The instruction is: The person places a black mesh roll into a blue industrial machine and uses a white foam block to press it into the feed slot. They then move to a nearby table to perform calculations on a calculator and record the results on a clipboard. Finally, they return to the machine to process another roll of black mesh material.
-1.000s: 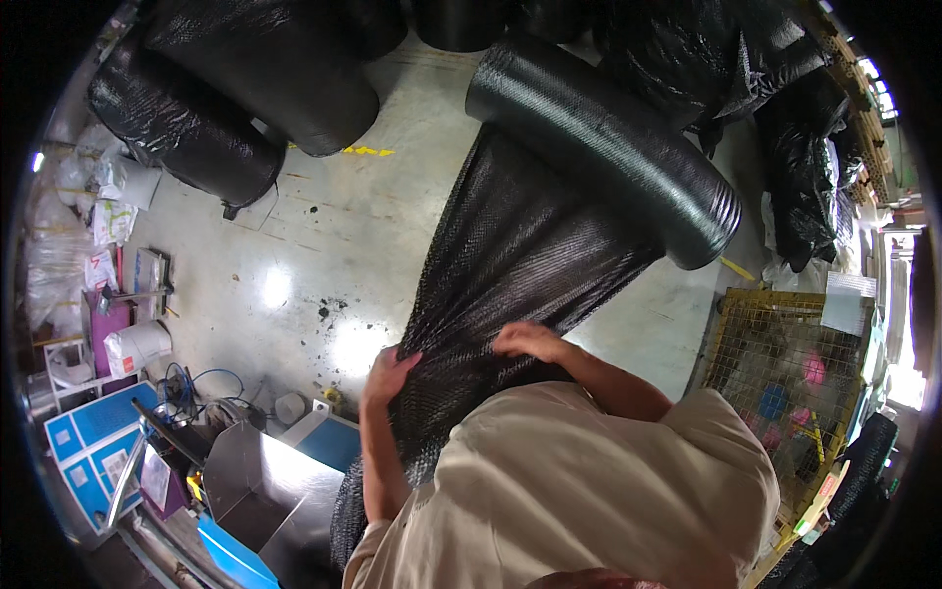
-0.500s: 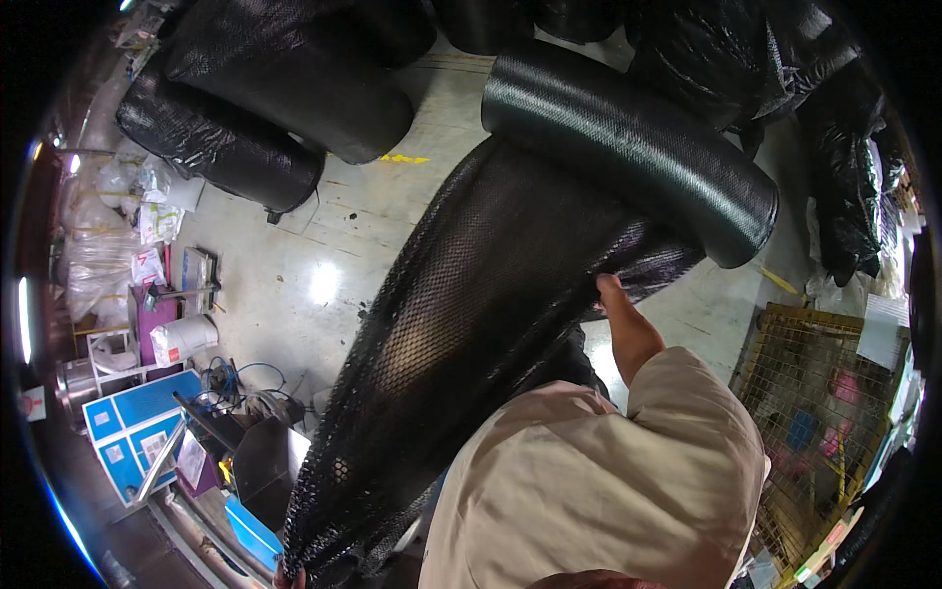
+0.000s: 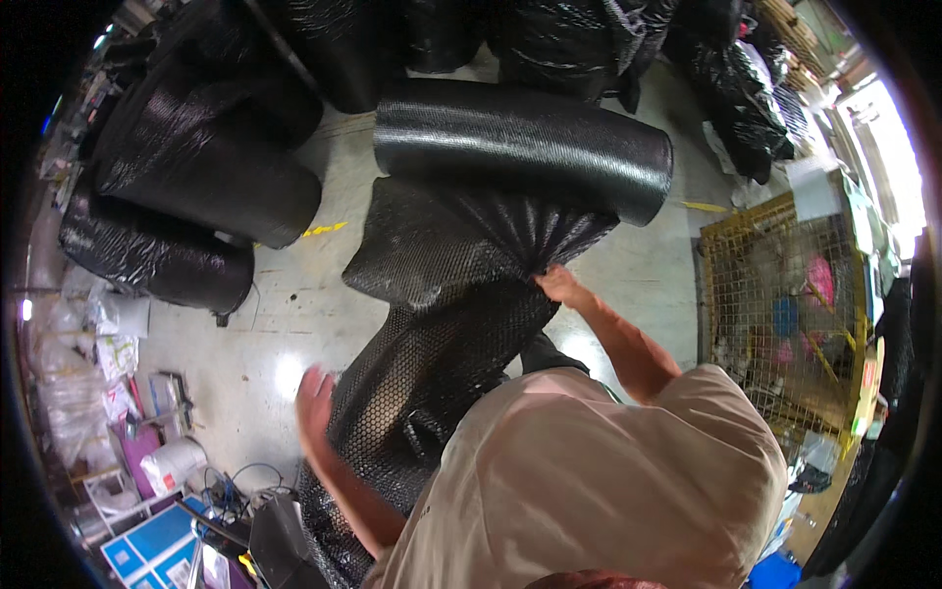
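A large roll of black bubble wrap (image 3: 520, 142) lies on the floor ahead of me. Its loose sheet (image 3: 461, 329) runs from the roll back toward my body and down to the lower left. My right hand (image 3: 557, 284) is closed on the sheet near its right edge, and folds fan out from that grip toward the roll. To the left of the sheet, my left hand (image 3: 314, 398) is raised with nothing in it, its fingers stretched out and slightly blurred. Part of the sheet is hidden behind my left forearm and my shirt.
Several black-wrapped rolls (image 3: 206, 167) stand and lie at the far left and along the back. On the right is a yellow wire-mesh cage (image 3: 775, 304). Blue-and-white boxes (image 3: 157, 540), cables and plastic-wrapped goods (image 3: 74, 368) sit at the left.
My left hand has let go of the sheet's lower-left end and moved up beside it. My right hand keeps its grip, gathering the sheet into folds. The whole view has swung to the right.
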The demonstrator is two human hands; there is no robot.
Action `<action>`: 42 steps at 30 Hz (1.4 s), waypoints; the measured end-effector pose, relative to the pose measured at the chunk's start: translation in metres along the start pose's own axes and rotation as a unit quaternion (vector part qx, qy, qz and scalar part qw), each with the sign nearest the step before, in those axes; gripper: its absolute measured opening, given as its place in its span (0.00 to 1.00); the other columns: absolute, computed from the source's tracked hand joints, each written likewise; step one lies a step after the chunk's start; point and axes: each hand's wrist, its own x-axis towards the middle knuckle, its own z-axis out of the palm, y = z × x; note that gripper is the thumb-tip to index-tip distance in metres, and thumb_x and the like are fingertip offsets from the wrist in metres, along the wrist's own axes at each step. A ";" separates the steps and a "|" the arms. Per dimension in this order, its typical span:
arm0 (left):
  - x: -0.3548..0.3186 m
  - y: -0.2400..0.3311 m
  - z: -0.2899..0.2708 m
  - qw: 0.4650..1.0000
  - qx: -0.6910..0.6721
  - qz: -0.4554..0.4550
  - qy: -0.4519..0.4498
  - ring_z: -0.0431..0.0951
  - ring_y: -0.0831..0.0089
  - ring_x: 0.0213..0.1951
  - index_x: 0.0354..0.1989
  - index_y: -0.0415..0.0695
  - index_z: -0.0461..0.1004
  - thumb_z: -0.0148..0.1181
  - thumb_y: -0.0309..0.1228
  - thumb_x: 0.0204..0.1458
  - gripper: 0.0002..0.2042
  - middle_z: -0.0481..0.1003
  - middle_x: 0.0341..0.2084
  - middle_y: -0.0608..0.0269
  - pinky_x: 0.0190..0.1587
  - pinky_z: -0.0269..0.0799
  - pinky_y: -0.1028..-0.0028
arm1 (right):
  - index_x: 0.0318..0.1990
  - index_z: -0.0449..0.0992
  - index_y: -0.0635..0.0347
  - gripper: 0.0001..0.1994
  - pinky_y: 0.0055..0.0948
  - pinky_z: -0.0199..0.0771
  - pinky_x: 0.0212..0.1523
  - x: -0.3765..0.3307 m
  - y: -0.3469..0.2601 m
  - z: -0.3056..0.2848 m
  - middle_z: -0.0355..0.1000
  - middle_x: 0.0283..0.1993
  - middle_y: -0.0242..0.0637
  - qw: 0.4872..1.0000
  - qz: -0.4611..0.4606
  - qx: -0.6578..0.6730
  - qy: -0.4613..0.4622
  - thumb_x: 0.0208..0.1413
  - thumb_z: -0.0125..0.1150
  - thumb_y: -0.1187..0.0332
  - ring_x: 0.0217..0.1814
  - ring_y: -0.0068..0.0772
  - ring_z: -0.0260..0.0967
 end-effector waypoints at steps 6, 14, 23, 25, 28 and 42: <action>0.115 0.162 0.232 0.966 -0.121 -0.109 -0.201 0.77 0.53 0.68 0.72 0.30 0.72 0.68 0.74 0.51 0.56 0.76 0.69 0.46 0.61 0.79 0.57 | 0.55 0.82 0.59 0.20 0.51 0.81 0.44 -0.102 -0.145 -0.129 0.77 0.34 0.55 0.980 -0.086 0.181 -0.001 0.66 0.61 0.54 0.44 0.55 0.80; 0.122 0.122 0.393 0.943 0.086 0.202 -0.248 0.87 0.60 0.45 0.47 0.41 0.89 0.66 0.50 0.61 0.22 0.87 0.39 0.48 0.47 0.78 0.58 | 0.43 0.85 0.73 0.39 0.50 0.78 0.55 -0.157 -0.210 -0.267 0.82 0.40 0.56 0.904 0.068 0.420 -0.052 0.71 0.57 0.35 0.44 0.56 0.81; -0.022 0.172 0.210 0.939 0.098 0.253 -0.210 0.87 0.52 0.45 0.54 0.35 0.84 0.67 0.43 0.65 0.21 0.86 0.42 0.39 0.52 0.79 0.59 | 0.51 0.84 0.67 0.39 0.37 0.78 0.49 -0.159 -0.059 -0.127 0.83 0.45 0.39 0.574 0.245 0.781 0.028 0.69 0.58 0.30 0.47 0.31 0.79; -0.079 0.225 0.171 0.985 -0.028 0.127 -0.117 0.87 0.48 0.44 0.49 0.32 0.83 0.68 0.48 0.64 0.25 0.86 0.39 0.39 0.51 0.79 0.58 | 0.65 0.76 0.69 0.50 0.48 0.78 0.56 -0.145 -0.014 -0.071 0.80 0.58 0.47 0.538 0.303 0.786 -0.020 0.61 0.60 0.22 0.59 0.41 0.77; -0.175 0.317 0.072 0.986 -0.139 0.058 -0.071 0.87 0.55 0.49 0.51 0.28 0.79 0.73 0.41 0.62 0.24 0.86 0.42 0.43 0.54 0.79 0.61 | 0.82 0.57 0.59 0.66 0.65 0.61 0.74 -0.104 0.024 -0.042 0.60 0.81 0.54 0.493 0.339 0.794 -0.106 0.48 0.63 0.14 0.78 0.60 0.62; -0.388 0.289 0.158 0.863 -0.061 -0.245 0.438 0.85 0.58 0.33 0.60 0.29 0.77 0.76 0.36 0.59 0.27 0.84 0.38 0.49 0.38 0.83 0.65 | 0.51 0.82 0.62 0.15 0.57 0.83 0.59 0.086 0.017 -0.154 0.84 0.50 0.46 0.388 0.019 0.902 -0.188 0.56 0.65 0.70 0.55 0.52 0.81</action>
